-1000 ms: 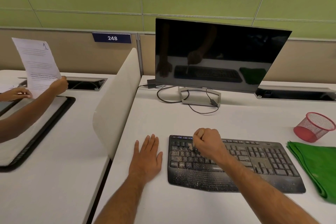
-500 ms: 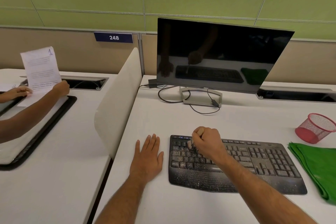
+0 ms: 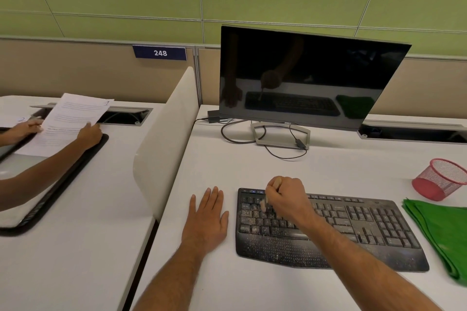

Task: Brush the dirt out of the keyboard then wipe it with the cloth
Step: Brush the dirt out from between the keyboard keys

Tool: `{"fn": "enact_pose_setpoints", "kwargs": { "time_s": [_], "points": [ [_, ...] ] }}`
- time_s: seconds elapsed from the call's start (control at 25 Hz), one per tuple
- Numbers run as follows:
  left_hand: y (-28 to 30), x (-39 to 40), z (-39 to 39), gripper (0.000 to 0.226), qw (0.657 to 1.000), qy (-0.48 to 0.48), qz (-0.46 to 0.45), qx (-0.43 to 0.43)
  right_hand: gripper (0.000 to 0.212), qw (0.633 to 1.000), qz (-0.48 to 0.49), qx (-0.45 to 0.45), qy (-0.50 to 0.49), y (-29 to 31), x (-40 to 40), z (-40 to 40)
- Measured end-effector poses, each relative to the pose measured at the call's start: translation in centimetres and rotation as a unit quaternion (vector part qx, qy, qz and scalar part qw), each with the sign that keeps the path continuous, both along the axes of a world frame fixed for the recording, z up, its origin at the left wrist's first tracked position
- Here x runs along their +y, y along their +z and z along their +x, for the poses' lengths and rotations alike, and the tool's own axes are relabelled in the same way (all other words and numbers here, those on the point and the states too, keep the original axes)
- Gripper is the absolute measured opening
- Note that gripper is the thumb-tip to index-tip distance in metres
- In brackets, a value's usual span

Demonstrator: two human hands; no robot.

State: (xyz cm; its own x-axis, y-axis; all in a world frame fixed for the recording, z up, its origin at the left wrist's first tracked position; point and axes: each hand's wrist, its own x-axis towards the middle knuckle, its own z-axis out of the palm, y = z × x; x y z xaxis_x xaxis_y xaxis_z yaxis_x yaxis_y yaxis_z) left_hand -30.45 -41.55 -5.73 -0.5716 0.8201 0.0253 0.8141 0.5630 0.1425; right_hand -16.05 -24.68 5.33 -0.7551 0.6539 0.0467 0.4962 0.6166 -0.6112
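A: White desk [image 3: 252, 166], keyboard [image 3: 353, 230] flat, speckled with dirt. Right hand [image 3: 288, 199] clenched round brush [image 3: 264, 206], bristles on left keys. Left hand [image 3: 206, 219] flat, released.

B: Brush looks light; grip the handle. Cloth [image 3: 439, 230] right of keyboard, soft, pinch an edge.

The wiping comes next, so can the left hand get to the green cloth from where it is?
Probably not easily. The left hand lies flat left of the keyboard; the green cloth lies past its far right end, with the brushing right hand and forearm between them.
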Motion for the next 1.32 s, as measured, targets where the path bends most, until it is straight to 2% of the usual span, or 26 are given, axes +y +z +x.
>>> {"fn": "enact_pose_setpoints", "kwargs": {
  "time_s": [0.2,0.36,0.52,0.64,0.8,0.96,1.08,1.32],
  "points": [
    [-0.2,0.0,0.0,0.076,1.0,0.003,0.003,0.004,0.033,1.0,-0.001,-0.02,0.018,0.0,-0.6,-0.1],
    [0.0,0.0,0.0,0.078,1.0,0.001,0.001,0.001,0.033,0.999,-0.026,0.036,-0.022,-0.1,-0.5,-0.3],
    [0.0,0.0,0.0,0.078,1.0,0.001,0.001,-0.002,0.031,1.0,-0.005,-0.006,0.01,-0.1,-0.7,-0.2],
    [0.0,-0.1,0.0,0.079,1.0,0.004,-0.001,-0.001,0.034,0.999,-0.012,0.028,-0.013,-0.4,-0.6,-0.4],
    [0.3,0.0,0.1,0.081,1.0,0.001,-0.013,0.0,0.032,1.0,-0.008,-0.003,0.013,-0.4,-0.8,-0.6],
    [0.3,0.0,0.1,0.081,1.0,0.001,-0.022,0.001,0.032,0.998,-0.044,0.036,-0.003,-0.2,-1.2,-1.0],
    [0.3,0.0,0.1,0.081,1.0,0.0,-0.023,0.0,0.032,1.0,-0.02,0.002,0.022,-0.2,-1.7,-1.1],
    [0.3,0.0,0.0,0.079,1.0,-0.002,-0.02,0.002,0.032,0.999,-0.038,0.029,0.005,-0.3,-1.6,-1.2]
  ]
}}
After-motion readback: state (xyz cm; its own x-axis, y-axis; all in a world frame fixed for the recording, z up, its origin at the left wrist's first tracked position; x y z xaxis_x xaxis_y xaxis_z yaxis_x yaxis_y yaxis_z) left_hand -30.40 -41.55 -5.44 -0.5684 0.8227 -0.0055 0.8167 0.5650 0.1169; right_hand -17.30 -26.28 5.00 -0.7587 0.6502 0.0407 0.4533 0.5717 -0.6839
